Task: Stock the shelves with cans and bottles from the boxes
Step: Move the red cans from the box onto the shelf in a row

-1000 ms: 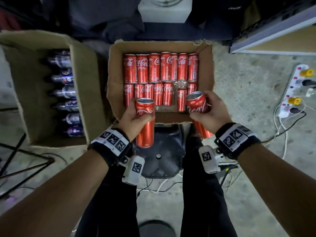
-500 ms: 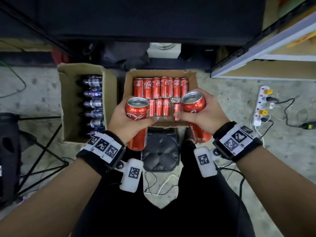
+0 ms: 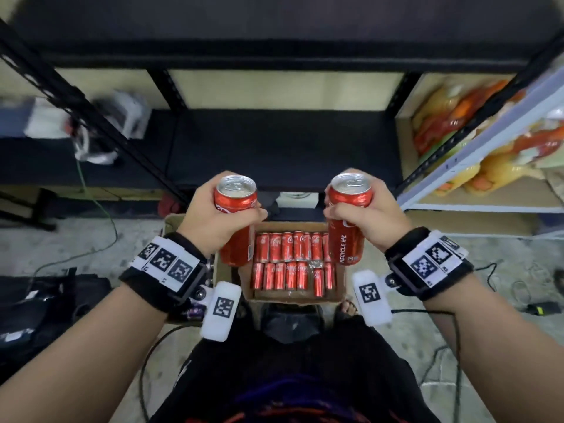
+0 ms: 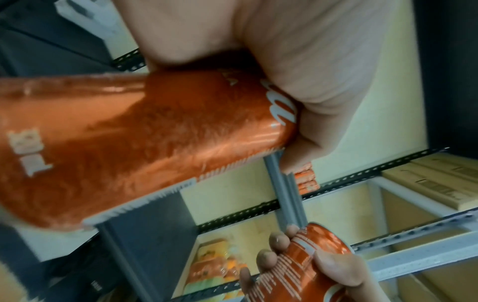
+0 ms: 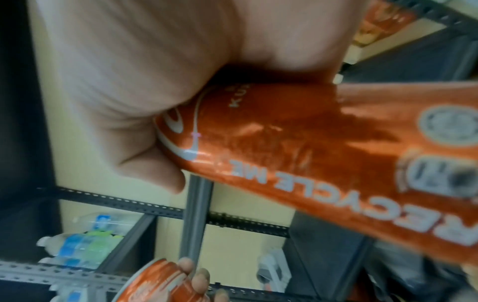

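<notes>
Red aluminium fills both hands: the left hand [image 3: 213,215] is wrapped round a tall slim red cola can [image 3: 236,221], fingers and thumb curled about its upper half; the right hand [image 3: 370,218] grips a second slim red can printed "RECYCLE ME" [image 3: 348,230] the same way; both cans stand roughly upright with their silver tops [image 3: 235,184] facing the head camera, held side by side and apart from one another, in front of the dark lower board of a black metal shelving unit [image 3: 283,148]; in the left wrist view the left can [image 4: 145,143] runs across the picture under the palm, and the right hand's fingers [image 4: 267,259] show lower down on the other can [image 4: 305,269]; the right wrist view shows the printed can [image 5: 323,163] held in the fist, with the left hand's can [image 5: 157,284] at the bottom edge.

Below the hands an open brown cardboard box [image 3: 293,296] sits on the grey concrete floor [image 3: 76,239], holding two rows of upright red cans [image 3: 290,264]; the front row has one gap, its cans otherwise touching; to the right a pale grey shelf [image 3: 488,206] carries blurred orange and yellow packets [image 3: 457,117]; cables [image 3: 100,227] trail over the floor on both sides; each wrist wears a black band with black-and-white square markers [image 3: 166,261].
</notes>
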`<act>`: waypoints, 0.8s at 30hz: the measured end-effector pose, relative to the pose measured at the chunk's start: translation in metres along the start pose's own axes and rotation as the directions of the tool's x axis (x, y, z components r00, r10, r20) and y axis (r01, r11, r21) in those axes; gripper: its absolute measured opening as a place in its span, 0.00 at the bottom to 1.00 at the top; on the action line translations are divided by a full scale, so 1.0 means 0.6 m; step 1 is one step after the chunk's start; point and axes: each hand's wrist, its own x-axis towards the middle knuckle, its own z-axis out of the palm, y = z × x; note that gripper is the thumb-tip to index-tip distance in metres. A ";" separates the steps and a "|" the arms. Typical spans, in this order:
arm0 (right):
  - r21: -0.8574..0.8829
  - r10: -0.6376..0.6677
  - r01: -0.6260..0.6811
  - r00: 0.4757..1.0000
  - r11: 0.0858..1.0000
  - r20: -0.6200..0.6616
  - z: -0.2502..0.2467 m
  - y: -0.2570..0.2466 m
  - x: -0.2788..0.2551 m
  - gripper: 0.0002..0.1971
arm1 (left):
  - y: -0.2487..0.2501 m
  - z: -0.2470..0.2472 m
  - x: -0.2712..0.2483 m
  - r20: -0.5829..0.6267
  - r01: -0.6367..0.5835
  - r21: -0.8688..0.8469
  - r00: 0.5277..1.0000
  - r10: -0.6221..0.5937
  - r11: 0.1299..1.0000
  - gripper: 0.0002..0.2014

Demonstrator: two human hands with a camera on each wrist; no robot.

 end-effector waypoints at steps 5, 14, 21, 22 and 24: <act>-0.031 -0.186 0.187 0.982 0.982 0.029 0.003 -0.124 0.026 0.14 | 0.109 -0.054 0.009 -0.064 -0.151 -0.005 0.987 0.151 0.988 0.24; 0.005 -0.367 0.367 0.928 0.930 0.064 0.031 -0.310 0.091 0.14 | 0.267 -0.163 0.051 -0.168 -0.402 0.006 0.902 0.397 0.916 0.18; -0.070 -0.446 0.452 0.891 0.889 0.091 0.081 -0.405 0.162 0.13 | 0.342 -0.251 0.099 -0.123 -0.492 -0.012 0.865 0.487 0.871 0.18; -0.073 -0.456 0.462 0.886 0.884 0.084 0.090 -0.416 0.173 0.14 | 0.347 -0.262 0.105 -0.116 -0.498 -0.006 0.862 0.494 0.867 0.19; -0.084 -0.475 0.479 0.877 0.874 0.064 0.108 -0.433 0.193 0.13 | 0.355 -0.283 0.117 -0.113 -0.496 -0.005 0.863 0.492 0.869 0.19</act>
